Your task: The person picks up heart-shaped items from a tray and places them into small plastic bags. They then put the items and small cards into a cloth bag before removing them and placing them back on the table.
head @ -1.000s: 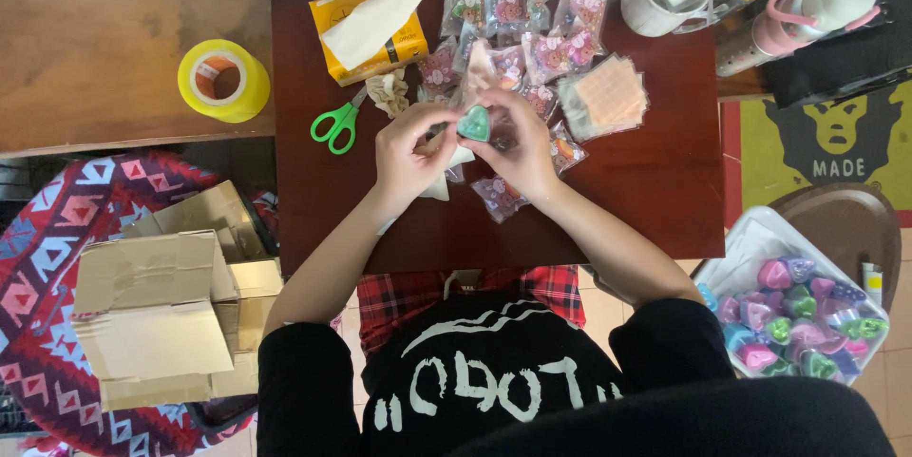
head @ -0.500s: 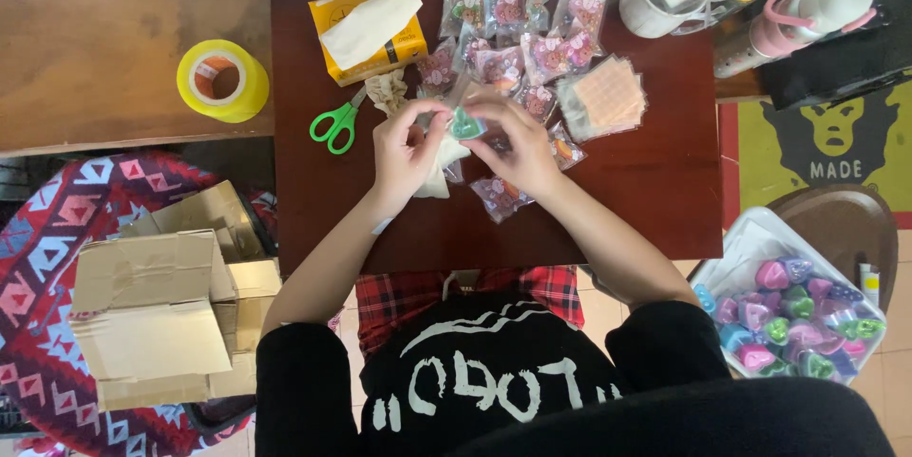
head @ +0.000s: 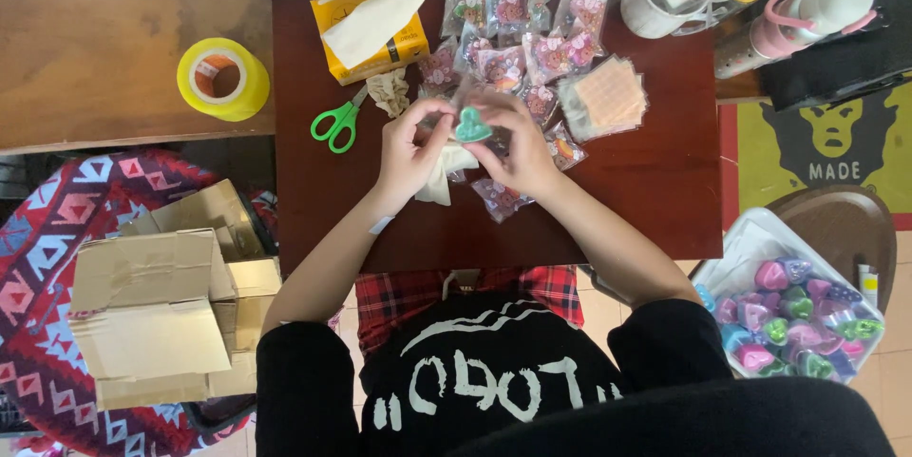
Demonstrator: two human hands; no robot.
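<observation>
Over the middle of a small dark red table [head: 646, 200], both hands meet around a little teal plastic piece [head: 471, 125]. My left hand [head: 410, 148] pinches it from the left, and a clear wrapper with white tissue [head: 439, 177] hangs under that palm. My right hand [head: 518, 148] grips the same piece from the right. Several small clear packets with pink and brown decorated items [head: 513, 34] lie just beyond my fingers. One more packet [head: 501, 200] rests under my right wrist.
Green scissors [head: 337, 122] lie left of my hands, next to a yellow tissue box [head: 370, 28]. A yellow tape roll [head: 222, 80] sits on the wooden bench. Cardboard boxes [head: 161, 305] stand lower left. A bag of colourful plastic pieces [head: 793, 314] rests on a stool, right.
The teal piece has turned a little between my fingers; both hands have stayed at the same spot over the table.
</observation>
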